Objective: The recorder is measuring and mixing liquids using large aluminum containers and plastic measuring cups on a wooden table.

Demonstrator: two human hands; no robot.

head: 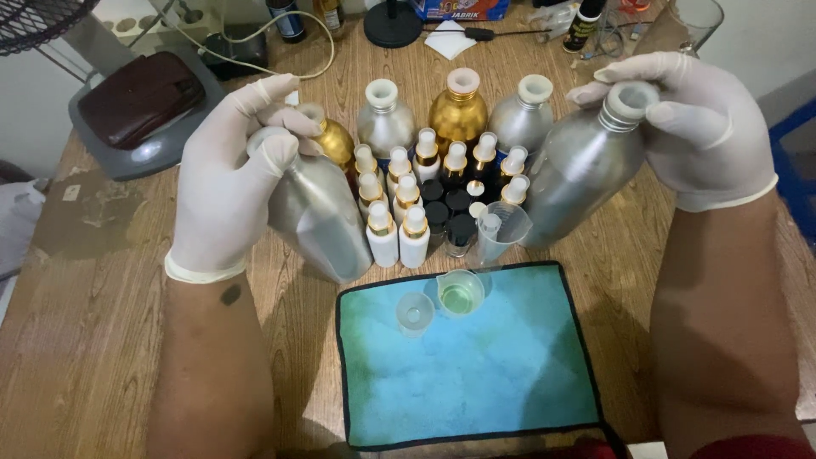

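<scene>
Both my hands wear white gloves. My left hand (225, 178) grips the neck of a silver metal bottle (319, 223), tilted, at the left of the bottle group. My right hand (693, 123) holds the top of another silver metal bottle (578, 174), also tilted, at the right. Between them stand several small white spray bottles with gold collars (399, 223) and small black-capped vials (449, 217). Behind stand a gold metal bottle (457, 115) and two silver ones (384, 123). A clear measuring beaker (501, 231) stands in front.
A blue-green cloth mat (510, 374) lies near me on the wooden table (93, 289), bearing a small cup of yellowish liquid (461, 293) and a small clear funnel (415, 313). A grey device with a dark red top (140, 106) sits far left. Clutter lines the far edge.
</scene>
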